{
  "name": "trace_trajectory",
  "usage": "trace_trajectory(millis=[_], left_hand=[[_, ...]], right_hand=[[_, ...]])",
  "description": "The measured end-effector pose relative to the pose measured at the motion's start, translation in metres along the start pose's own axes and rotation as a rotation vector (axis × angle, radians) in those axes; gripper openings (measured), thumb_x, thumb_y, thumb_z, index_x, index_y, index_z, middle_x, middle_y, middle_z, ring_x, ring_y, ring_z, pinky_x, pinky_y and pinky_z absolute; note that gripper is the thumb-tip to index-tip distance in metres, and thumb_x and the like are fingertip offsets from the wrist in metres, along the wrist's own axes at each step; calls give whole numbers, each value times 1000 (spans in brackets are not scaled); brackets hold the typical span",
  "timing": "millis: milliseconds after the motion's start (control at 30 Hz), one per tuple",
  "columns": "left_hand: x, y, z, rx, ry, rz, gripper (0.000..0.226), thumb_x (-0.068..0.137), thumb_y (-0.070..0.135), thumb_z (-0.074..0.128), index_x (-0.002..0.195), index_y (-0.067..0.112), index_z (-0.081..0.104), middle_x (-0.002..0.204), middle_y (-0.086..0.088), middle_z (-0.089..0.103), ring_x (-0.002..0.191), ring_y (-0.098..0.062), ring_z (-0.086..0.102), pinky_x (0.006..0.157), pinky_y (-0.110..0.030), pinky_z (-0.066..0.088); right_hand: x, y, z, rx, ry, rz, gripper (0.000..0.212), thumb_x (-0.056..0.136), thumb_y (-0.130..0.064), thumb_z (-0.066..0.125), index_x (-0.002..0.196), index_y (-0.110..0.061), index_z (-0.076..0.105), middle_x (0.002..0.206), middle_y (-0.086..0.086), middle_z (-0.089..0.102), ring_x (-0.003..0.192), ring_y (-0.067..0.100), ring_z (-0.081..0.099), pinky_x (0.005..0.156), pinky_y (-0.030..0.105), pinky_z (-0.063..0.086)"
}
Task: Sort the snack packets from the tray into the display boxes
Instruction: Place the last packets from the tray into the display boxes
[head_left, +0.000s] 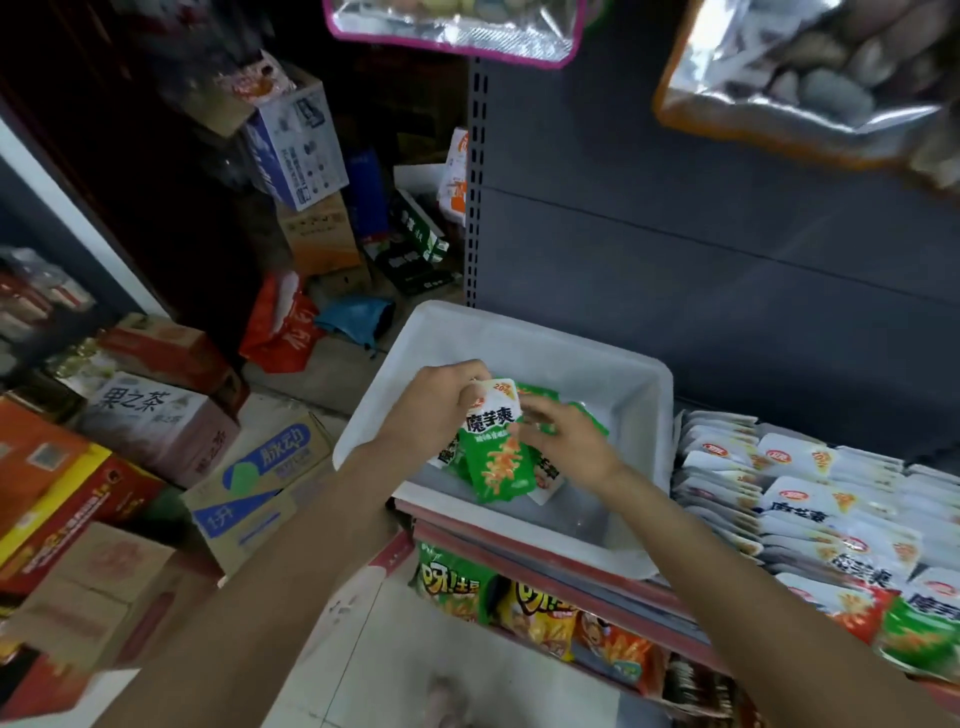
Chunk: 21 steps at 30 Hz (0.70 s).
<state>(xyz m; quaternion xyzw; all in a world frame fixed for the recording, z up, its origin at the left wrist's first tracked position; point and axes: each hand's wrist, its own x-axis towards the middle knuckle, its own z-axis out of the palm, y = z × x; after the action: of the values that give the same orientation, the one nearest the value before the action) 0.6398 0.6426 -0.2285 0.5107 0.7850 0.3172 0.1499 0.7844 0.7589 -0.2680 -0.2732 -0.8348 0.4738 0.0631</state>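
Head view: left hand pinches green snack packets over white tray; right hand, fingers loose, gathers more. Next, probably, carry them to display boxes.

Tray on the shelf, stacked packets just right of it

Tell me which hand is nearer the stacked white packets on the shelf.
Right. The right hand is in the white plastic tray beside the stacked white packets; the left hand is farther left, gripping green packets.

Right hand fingertips hidden by packets; pkt count unclear
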Motion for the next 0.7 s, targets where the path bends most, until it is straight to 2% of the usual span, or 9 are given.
trace_trajectory(millis=[67,133,267,333,400,467,567,633,700], left_hand=[[3,26,2,-63,35,61,22,93,24,46,92,10,63,77,-4,66,71,-19,58,64,-31,44],[7,55,8,-121,77,84,15,93,18,49,95,12,63,78,3,64,68,-11,55,62,-21,42],[18,117,34,-192,115,124,19,92,13,55,110,12,61,92,6,63,72,-7,52,71,-18,40],[24,149,53,-251,99,139,23,91,13,58,114,9,58,92,2,62,74,-7,55,71,-10,41],[29,183,75,-325,71,141,25,89,10,61,114,6,57,89,-1,62,70,-5,56,66,-1,40],[31,216,99,-350,26,170,23,88,11,63,111,7,57,85,0,63,66,-5,57,62,-3,41],[33,261,136,-331,-29,235,14,88,10,63,101,8,59,79,5,62,62,-4,57,62,-11,44],[33,285,157,-332,-71,240,10,88,10,63,97,11,58,76,9,58,60,2,52,58,-8,42],[33,304,178,-308,-116,250,10,89,11,63,97,10,58,80,6,60,61,-1,52,62,-13,45]], right_hand=[[-10,-5,-17,73,88,-34,13,91,-17,61,85,-9,69,76,7,63,72,10,51,66,32,42],[-24,-6,-39,144,175,-51,22,90,-18,62,71,-7,64,64,4,53,62,11,43,59,30,36],[-66,7,-91,140,367,-104,22,88,-20,63,69,-10,60,58,1,54,58,10,44,57,33,39],[-91,16,-118,140,475,-104,16,86,-22,62,78,-9,64,69,12,62,63,20,52,64,43,47],[-118,27,-146,200,564,-103,9,87,-9,62,82,-15,66,75,4,66,70,14,58,70,45,49],[-146,39,-172,234,646,-97,27,88,3,58,86,-23,62,78,-9,66,71,5,60,70,38,51],[-187,61,-204,241,711,-89,31,89,7,55,86,-23,57,69,-21,63,65,-3,57,62,20,50],[-211,79,-220,234,752,-62,28,89,7,55,86,-21,57,67,-20,63,61,-4,54,59,17,46],[-231,94,-233,219,769,-42,22,89,6,55,91,-15,60,72,-16,65,64,0,56,60,21,48]])
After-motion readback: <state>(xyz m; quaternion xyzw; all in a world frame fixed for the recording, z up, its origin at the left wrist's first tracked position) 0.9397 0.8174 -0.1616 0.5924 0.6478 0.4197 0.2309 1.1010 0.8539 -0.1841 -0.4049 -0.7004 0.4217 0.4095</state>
